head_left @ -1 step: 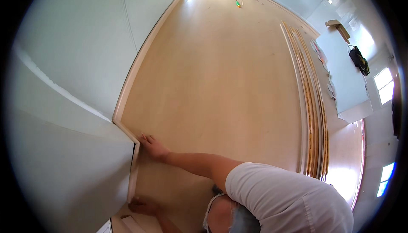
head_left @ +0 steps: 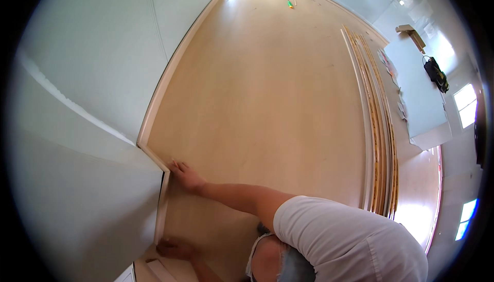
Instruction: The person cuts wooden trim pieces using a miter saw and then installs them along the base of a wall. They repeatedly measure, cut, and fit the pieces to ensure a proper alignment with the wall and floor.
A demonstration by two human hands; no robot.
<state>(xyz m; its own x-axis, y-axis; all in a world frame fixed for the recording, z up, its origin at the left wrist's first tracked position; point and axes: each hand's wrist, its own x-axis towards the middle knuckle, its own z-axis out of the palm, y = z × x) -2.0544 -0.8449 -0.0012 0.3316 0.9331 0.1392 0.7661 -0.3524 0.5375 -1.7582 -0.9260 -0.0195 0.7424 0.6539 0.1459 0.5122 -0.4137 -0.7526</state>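
My right hand reaches across the bare wooden floor to an outside corner of the pale skirting board; its outstretched fingers rest beside that corner, slightly apart. Lower down, my left hand is at the foot of the short skirting piece along the pale wall. Its fingers are in shadow, so their grip is unclear. My bent knee in torn jeans lies below the right arm.
Long thin strips lie along the floor at the right, beside a pale board, a black bag and a cardboard piece. A small green object lies at the far end. A white-edged item is at bottom left.
The view has shifted very slightly; both hands stay in nearly the same places at the skirting.
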